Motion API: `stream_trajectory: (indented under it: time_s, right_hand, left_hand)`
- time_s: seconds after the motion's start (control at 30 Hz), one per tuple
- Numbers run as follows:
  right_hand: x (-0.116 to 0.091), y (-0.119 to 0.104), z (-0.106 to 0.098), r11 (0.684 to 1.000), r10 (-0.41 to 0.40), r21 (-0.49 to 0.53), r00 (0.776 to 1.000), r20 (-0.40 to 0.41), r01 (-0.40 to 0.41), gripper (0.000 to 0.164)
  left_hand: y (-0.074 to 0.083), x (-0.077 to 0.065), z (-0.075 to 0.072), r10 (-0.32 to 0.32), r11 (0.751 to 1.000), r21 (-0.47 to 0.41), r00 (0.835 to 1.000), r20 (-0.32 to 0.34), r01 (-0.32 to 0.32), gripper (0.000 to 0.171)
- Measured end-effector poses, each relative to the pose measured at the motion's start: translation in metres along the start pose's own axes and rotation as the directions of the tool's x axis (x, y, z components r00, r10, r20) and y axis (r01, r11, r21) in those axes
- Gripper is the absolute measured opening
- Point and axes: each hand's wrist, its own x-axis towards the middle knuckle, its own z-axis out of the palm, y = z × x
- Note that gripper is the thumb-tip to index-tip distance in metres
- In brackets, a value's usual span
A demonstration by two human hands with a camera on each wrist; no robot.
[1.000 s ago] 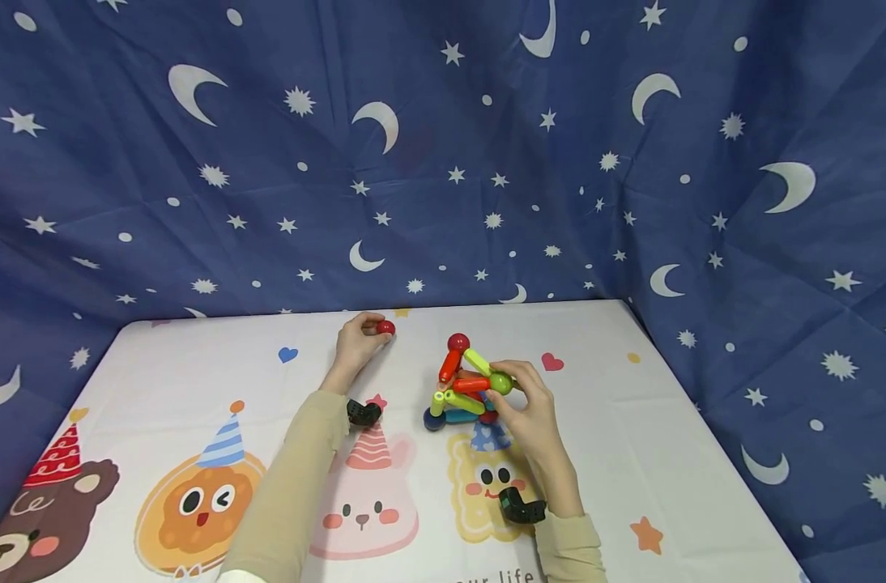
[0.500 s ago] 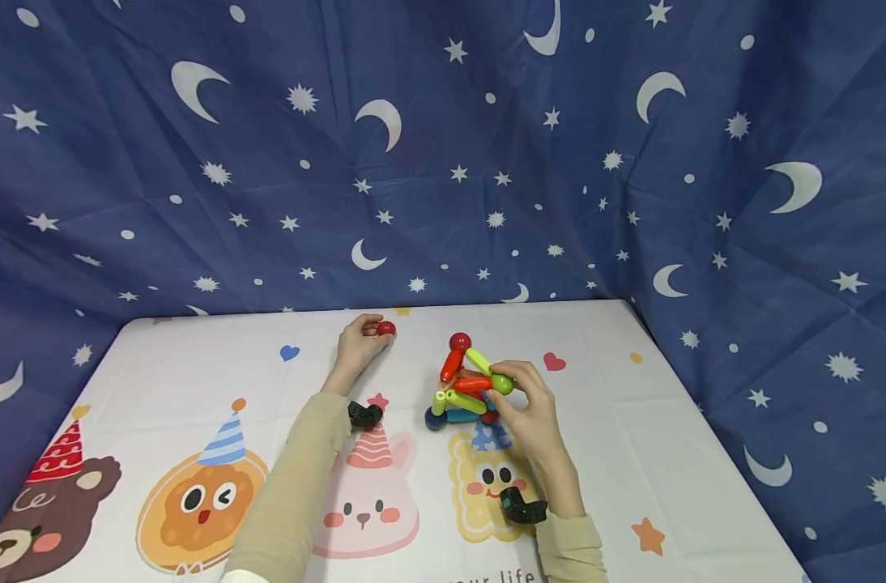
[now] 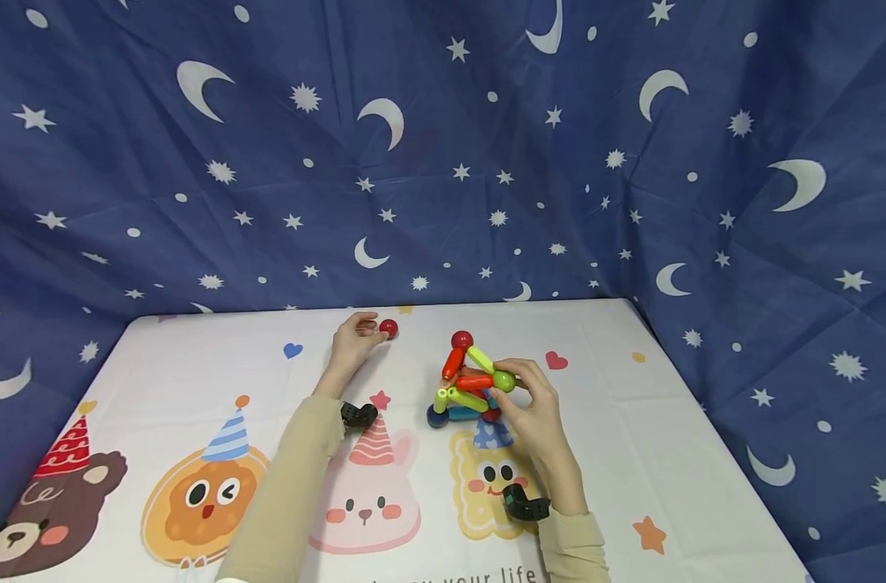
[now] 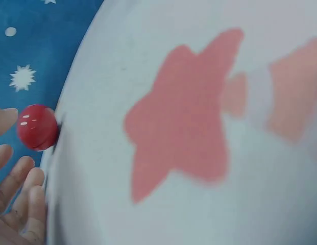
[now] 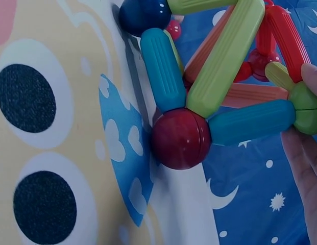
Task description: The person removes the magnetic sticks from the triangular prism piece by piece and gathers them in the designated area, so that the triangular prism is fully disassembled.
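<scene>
A loose red ball [image 3: 389, 329] sits on the table toward its back edge. Just left of it is my left hand [image 3: 351, 344], its fingers spread; in the left wrist view a small gap separates them from the ball. With thumb and fingers my right hand [image 3: 534, 405] pinches a green ball [image 3: 504, 381] at the right corner of a structure of coloured rods and balls. This structure [image 5: 227, 61] has red, lime and blue rods, with a dark blue ball [image 3: 437, 416] and a dark red ball [image 5: 181, 139] low down. Another red ball [image 3: 462, 340] is at its far end.
A white tablecloth [image 3: 618, 453] printed with cartoon figures covers the table. Behind and to the right hangs a dark blue curtain [image 3: 443, 219] with moons and stars. A black wrist camera [image 3: 525, 504] sits on each wrist.
My left hand has let go of the red ball and drawn slightly left, its fingers opening. The right hand keeps its hold on the green ball, and the structure stays in place.
</scene>
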Motion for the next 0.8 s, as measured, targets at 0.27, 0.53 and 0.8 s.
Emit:
stream_trajectory:
  time_s: [0.27, 0.53, 0.8]
  right_hand:
    - [0.000, 0.001, -0.004, 1.000, 0.005, -0.002, 1.000, 0.009, -0.005, 0.037]
    - [0.000, 0.002, -0.005, 1.000, 0.013, -0.009, 1.000, 0.013, -0.013, 0.036]
    - [0.000, 0.004, -0.004, 1.000, -0.008, 0.000, 1.000, -0.006, 0.008, 0.035]
  left_hand:
    - [0.010, -0.023, -0.012, 0.038, 0.999, -0.034, 0.999, -0.038, -0.040, 0.046]
    - [0.033, -0.067, -0.001, 0.165, 0.979, -0.116, 0.985, -0.041, -0.169, 0.039]
    - [0.058, -0.111, 0.025, 0.257, 0.938, -0.242, 0.966, 0.008, -0.247, 0.030]
